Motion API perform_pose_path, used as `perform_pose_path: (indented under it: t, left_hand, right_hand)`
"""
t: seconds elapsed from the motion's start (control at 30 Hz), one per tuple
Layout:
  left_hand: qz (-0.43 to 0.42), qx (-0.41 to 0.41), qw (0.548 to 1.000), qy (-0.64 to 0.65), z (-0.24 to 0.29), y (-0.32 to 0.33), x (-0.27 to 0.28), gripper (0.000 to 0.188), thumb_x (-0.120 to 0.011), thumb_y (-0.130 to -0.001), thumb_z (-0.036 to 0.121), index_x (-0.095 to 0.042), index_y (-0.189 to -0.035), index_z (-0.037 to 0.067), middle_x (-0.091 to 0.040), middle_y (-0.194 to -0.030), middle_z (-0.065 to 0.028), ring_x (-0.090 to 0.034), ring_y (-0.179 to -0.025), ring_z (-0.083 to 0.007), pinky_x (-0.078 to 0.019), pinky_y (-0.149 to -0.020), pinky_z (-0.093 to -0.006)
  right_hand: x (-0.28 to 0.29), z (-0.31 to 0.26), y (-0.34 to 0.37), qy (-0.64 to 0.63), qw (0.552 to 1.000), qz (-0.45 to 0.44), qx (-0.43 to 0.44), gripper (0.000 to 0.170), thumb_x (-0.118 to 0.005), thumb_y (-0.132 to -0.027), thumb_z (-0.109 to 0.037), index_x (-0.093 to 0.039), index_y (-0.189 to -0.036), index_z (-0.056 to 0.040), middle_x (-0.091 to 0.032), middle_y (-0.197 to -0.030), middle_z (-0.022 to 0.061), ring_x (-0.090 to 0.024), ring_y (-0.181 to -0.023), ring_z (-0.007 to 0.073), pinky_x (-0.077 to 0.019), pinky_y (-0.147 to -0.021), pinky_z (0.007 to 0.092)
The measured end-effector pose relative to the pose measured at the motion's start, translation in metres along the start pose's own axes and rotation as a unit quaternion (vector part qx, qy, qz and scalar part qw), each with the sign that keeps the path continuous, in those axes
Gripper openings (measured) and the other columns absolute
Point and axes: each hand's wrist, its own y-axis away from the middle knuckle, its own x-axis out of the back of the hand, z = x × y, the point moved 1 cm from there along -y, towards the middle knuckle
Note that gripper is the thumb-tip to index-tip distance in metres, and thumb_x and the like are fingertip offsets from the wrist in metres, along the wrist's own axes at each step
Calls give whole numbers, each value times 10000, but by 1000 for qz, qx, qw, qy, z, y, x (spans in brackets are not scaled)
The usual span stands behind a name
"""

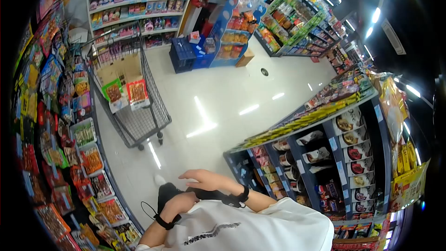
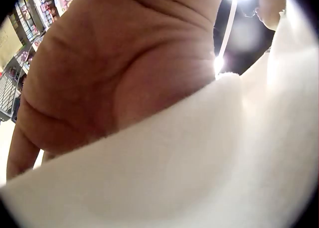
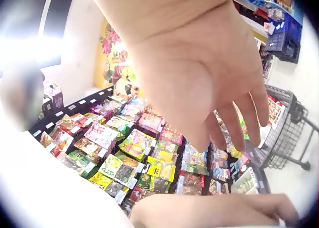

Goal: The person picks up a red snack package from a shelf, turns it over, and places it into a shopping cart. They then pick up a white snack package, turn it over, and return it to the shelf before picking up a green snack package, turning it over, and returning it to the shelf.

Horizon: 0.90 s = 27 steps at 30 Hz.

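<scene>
My right hand (image 1: 204, 180) is held in front of the white shirt (image 1: 218, 227), its fingers relaxed and nothing in them. In the right wrist view its palm faces the camera and the fingers hang loosely spread. My left hand (image 1: 182, 202) lies lower, close against the front of the shirt, and holds nothing; its fingers (image 3: 271, 204) stretch out loosely in the right wrist view. The shirt covers part of its palm in the left wrist view. Ahead stands a shopping cart (image 1: 151, 128) with a green packet (image 1: 113, 92), a red packet (image 1: 137, 92) and a cardboard box (image 1: 121, 69) in it.
Snack shelves (image 1: 88, 167) run along the left. A dark shelf unit (image 1: 327, 148) with bagged goods stands on the right. Further off are a blue display stand (image 1: 227, 35), a dark blue crate (image 1: 182, 55) and white shelves (image 1: 139, 16). Pale tiled floor (image 1: 218, 107) lies between.
</scene>
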Motion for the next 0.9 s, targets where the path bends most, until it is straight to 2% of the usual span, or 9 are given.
perform_pose_path:
  t: [0.17, 0.4, 0.5, 0.57, 0.6, 0.73, 0.77, 0.87, 0.9]
  left_hand:
    - [-119, -79, 988, -57, -22, -12, 83, 271, -640, -878, 242, -736, -992, 16, -738, -952, -222, -720, -921, -370, -546, -802, -448]
    - [-170, -169, 957, 166, -92, -87, 127, 260, -670, -850, 225, -707, -934, -18, -736, -889, -211, -687, -782, -307, -510, -729, -428]
    - [-200, -124, 952, 194, -105, -119, 165, 258, -677, -846, 223, -695, -933, -19, -734, -878, -207, -661, -745, -288, -496, -708, -421]
    - [-151, -132, 956, 212, -129, -150, 174, 221, -669, -824, 157, -726, -909, -39, -754, -843, -190, -686, -707, -228, -507, -667, -398]
    - [-133, -106, 958, 230, -142, -164, 172, 236, -660, -841, 173, -727, -919, -40, -751, -844, -196, -690, -714, -241, -506, -662, -405]
    - [-136, -80, 969, 188, -124, -194, 245, 325, -677, -848, 239, -731, -1023, -30, -753, -918, -212, -728, -807, -323, -530, -703, -427]
    - [-187, -19, 962, 200, -108, -195, 278, 347, -689, -831, 244, -732, -1053, -19, -754, -941, -212, -734, -855, -336, -540, -730, -434]
    - [-130, -21, 966, 224, -130, -214, 282, 353, -664, -838, 234, -735, -1100, 8, -751, -951, -215, -733, -889, -328, -549, -763, -431]
    - [-147, -3, 967, 210, -128, -212, 314, 304, -673, -819, 231, -725, -997, -9, -734, -888, -204, -706, -803, -291, -533, -717, -423]
  right_hand:
    - [66, 4, -49, 30, 999, 33, -16, 394, -571, -1027, -187, -571, -1377, -7, -614, -1346, 210, -597, -1222, 389, -473, -1046, 422]
    - [140, 30, -113, 35, 996, 85, -9, 397, -578, -1013, -213, -566, -1361, -22, -622, -1285, 201, -608, -1153, 397, -496, -986, 446]
    - [178, 60, -142, 32, 998, 57, -6, 392, -587, -1016, -191, -564, -1367, -17, -629, -1291, 201, -612, -1154, 395, -495, -993, 437]
    - [208, 78, -166, 23, 999, 34, 5, 390, -599, -1005, -190, -568, -1352, -16, -633, -1271, 201, -617, -1123, 399, -502, -969, 445]
    - [219, 98, -178, 20, 998, 50, 19, 413, -648, -951, -191, -591, -1317, -8, -647, -1214, 201, -630, -1098, 400, -509, -944, 460]
    - [286, 134, -225, 110, 992, 0, 62, 384, -665, -939, -178, -622, -1270, 11, -662, -1200, 200, -628, -1098, 400, -509, -952, 468]
    - [311, 127, -239, 108, 990, -15, 91, 400, -675, -935, -186, -617, -1275, 17, -663, -1203, 201, -631, -1099, 398, -511, -961, 460]
    - [361, 134, -280, 100, 988, -52, 110, 405, -685, -926, -186, -620, -1269, 19, -660, -1235, 200, -631, -1115, 394, -510, -971, 453]
    - [375, 135, -294, 98, 986, -67, 113, 404, -686, -925, -185, -622, -1269, 17, -658, -1249, 199, -630, -1125, 392, -508, -977, 451]
